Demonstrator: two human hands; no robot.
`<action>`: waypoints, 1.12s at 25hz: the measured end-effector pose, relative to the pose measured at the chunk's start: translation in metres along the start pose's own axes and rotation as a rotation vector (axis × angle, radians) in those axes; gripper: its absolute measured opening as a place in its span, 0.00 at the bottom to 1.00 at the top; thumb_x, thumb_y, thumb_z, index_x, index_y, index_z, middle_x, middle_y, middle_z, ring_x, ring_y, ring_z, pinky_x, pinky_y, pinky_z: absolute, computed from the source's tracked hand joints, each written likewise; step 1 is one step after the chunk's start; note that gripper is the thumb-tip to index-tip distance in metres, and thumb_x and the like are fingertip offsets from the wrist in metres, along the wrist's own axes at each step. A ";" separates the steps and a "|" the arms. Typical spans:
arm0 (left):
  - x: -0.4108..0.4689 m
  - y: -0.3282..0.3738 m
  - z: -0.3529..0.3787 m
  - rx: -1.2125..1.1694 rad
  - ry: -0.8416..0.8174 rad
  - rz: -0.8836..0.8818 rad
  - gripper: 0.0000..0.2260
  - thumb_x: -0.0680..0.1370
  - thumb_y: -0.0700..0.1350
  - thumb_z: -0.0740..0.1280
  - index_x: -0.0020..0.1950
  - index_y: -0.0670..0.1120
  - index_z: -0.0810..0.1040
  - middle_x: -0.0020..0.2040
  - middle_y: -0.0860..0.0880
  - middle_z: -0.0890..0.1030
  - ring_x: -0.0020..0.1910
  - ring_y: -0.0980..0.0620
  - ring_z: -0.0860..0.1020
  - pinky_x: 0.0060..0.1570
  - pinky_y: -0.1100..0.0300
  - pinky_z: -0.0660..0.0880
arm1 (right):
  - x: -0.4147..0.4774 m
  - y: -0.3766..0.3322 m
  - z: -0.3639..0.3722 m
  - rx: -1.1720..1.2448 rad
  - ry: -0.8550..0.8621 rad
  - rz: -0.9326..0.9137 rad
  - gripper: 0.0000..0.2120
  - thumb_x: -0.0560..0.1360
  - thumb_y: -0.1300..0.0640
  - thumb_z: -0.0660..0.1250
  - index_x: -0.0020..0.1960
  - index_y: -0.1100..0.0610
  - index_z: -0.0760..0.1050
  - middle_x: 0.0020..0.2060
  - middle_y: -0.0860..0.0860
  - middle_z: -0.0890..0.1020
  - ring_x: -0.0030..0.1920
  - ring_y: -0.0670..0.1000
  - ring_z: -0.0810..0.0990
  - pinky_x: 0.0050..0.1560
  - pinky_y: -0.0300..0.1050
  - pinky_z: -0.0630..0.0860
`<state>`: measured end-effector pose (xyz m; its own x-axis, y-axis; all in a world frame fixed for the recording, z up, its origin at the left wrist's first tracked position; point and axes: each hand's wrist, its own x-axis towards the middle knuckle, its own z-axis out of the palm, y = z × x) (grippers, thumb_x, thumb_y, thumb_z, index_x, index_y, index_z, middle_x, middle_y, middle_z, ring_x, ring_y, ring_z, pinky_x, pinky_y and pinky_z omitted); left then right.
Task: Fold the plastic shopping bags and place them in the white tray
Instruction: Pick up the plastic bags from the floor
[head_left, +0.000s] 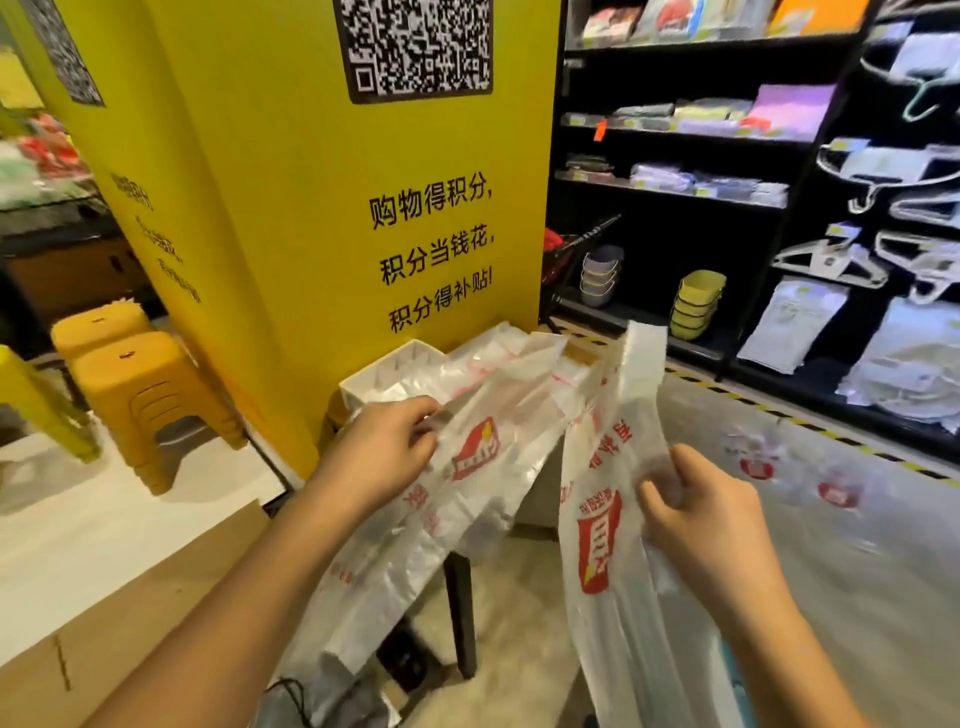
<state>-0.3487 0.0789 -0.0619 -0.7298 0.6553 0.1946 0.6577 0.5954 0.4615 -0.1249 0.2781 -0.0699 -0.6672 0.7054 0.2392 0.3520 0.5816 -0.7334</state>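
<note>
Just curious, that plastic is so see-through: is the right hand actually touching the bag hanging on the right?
Touching. In the head view the right hand pinches the right bag, its fingers curled into the film.

Bare left hand (385, 441), right hand (712, 525)

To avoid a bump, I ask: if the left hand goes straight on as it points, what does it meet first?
Past the bag it holds, the left hand probably meets the tray, though depth is unclear.
</note>
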 end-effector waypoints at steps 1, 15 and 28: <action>0.023 0.001 0.004 -0.016 -0.010 0.006 0.07 0.78 0.44 0.65 0.54 0.53 0.79 0.48 0.52 0.84 0.43 0.54 0.83 0.42 0.52 0.79 | 0.019 0.000 0.008 -0.004 0.012 -0.008 0.09 0.76 0.59 0.66 0.38 0.53 0.72 0.31 0.45 0.80 0.32 0.41 0.79 0.29 0.36 0.74; 0.253 0.011 0.074 0.073 -0.186 0.117 0.13 0.83 0.51 0.60 0.67 0.55 0.76 0.62 0.54 0.80 0.60 0.55 0.77 0.58 0.56 0.75 | 0.291 0.003 0.140 0.631 -0.541 0.051 0.19 0.83 0.42 0.54 0.50 0.50 0.80 0.43 0.48 0.86 0.46 0.48 0.85 0.48 0.41 0.79; 0.289 -0.006 0.076 0.234 -0.171 -0.093 0.20 0.80 0.37 0.59 0.71 0.51 0.69 0.64 0.46 0.78 0.58 0.43 0.79 0.52 0.47 0.78 | 0.382 0.010 0.148 0.464 -0.699 -0.283 0.14 0.80 0.46 0.65 0.64 0.48 0.77 0.55 0.42 0.83 0.56 0.41 0.81 0.61 0.45 0.77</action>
<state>-0.5491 0.3000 -0.0741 -0.7602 0.6497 0.0032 0.6289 0.7346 0.2546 -0.4740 0.4933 -0.0801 -0.9910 0.0626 0.1182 -0.0874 0.3665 -0.9263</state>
